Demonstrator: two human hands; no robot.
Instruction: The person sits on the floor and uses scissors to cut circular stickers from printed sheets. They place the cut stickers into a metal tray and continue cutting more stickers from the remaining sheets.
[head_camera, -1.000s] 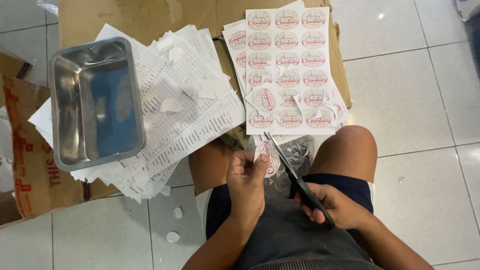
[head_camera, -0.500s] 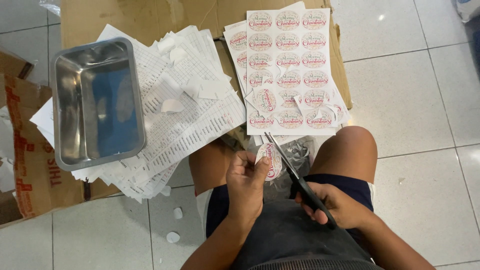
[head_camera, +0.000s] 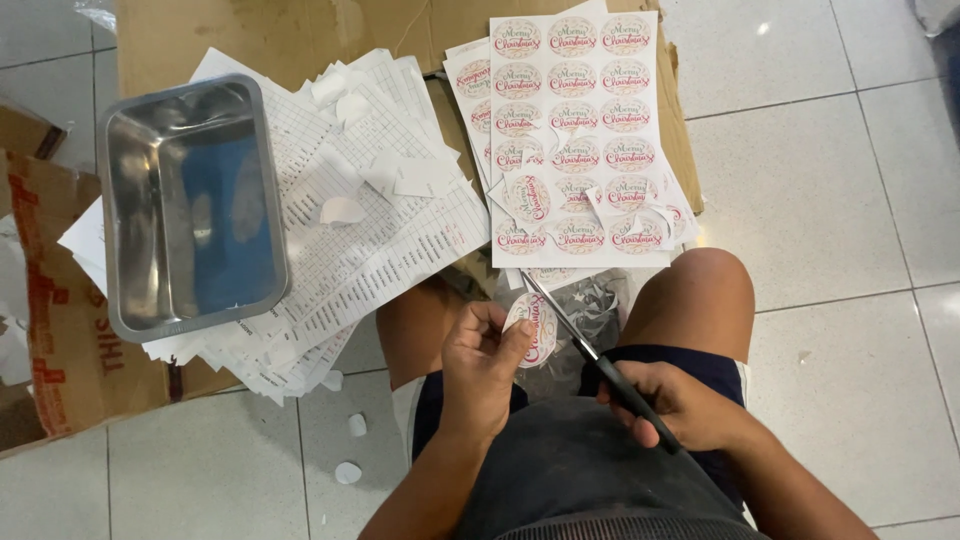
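ahead: label sheets (head_camera: 575, 140) and my knees block | left: tray (head_camera: 190, 205) on papers (head_camera: 390, 220) in my way | right: bare tiles (head_camera: 830, 190), free room | near floor left: scraps (head_camera: 347, 472)

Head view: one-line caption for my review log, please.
Seated on a tiled floor, left hand holds an oval sticker while right hand cuts it with scissors.

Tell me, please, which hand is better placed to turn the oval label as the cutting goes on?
Left, probably: the left hand pinches the oval label, while the right hand grips the scissors.
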